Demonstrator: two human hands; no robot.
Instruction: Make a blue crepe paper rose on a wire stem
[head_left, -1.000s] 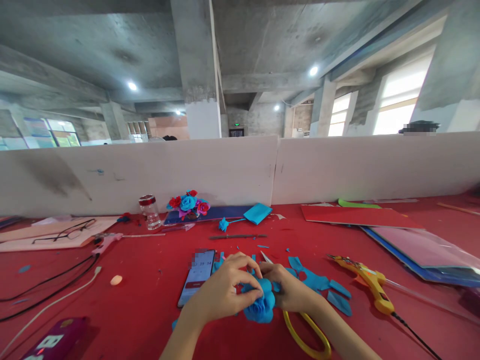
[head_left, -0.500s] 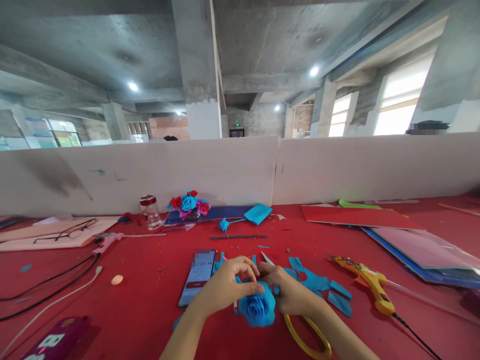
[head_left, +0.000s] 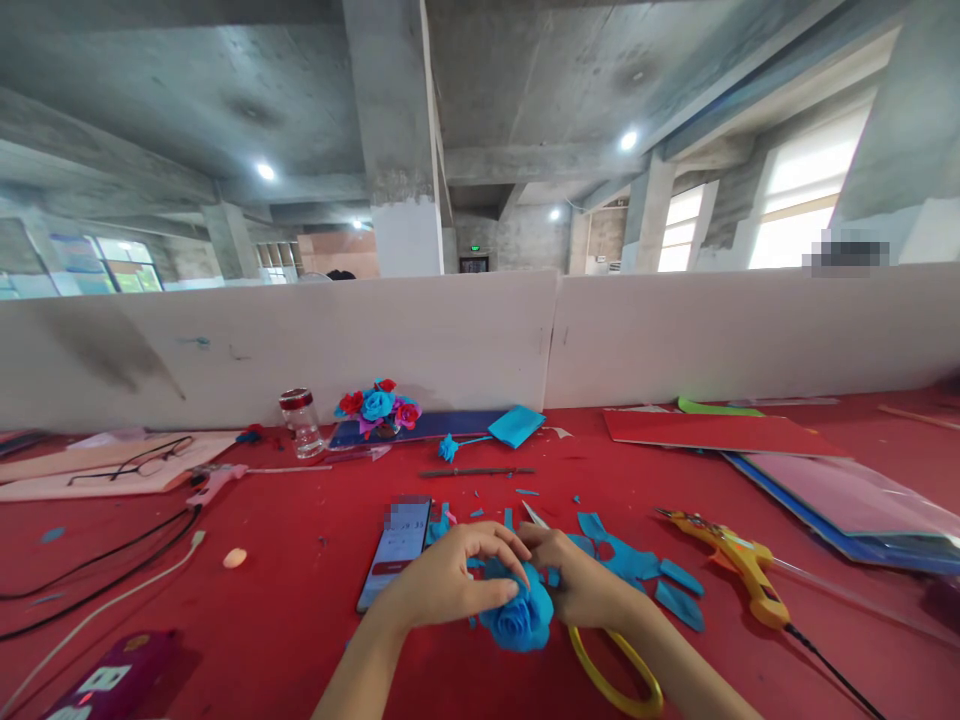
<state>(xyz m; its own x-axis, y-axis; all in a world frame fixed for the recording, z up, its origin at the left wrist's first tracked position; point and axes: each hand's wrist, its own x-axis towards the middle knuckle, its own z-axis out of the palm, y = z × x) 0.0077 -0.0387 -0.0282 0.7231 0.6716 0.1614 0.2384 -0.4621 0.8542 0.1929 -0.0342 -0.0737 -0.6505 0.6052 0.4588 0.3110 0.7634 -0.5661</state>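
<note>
A blue foam rose (head_left: 517, 615) is held just above the red table (head_left: 300, 590) at the bottom centre. My left hand (head_left: 442, 580) pinches its outer petals from the left, fingers curled over the top. My right hand (head_left: 574, 580) grips the flower from the right, fingers closed round its back. Loose blue petal cut-outs (head_left: 637, 570) lie right of my right hand. Yellow-handled scissors (head_left: 615, 670) lie under my right wrist.
A phone (head_left: 397, 550) lies just left of my hands. A yellow glue gun (head_left: 731, 560) rests to the right, coloured foam sheets (head_left: 750, 435) behind it. A small bouquet (head_left: 375, 405), a jar (head_left: 300, 420), glasses (head_left: 127, 465) and cables (head_left: 97, 560) sit to the left. A white partition (head_left: 480, 335) bounds the far edge.
The rose has turned slightly in my hands and my left fingers have shifted over its top petals. Everything on the table stayed where it was.
</note>
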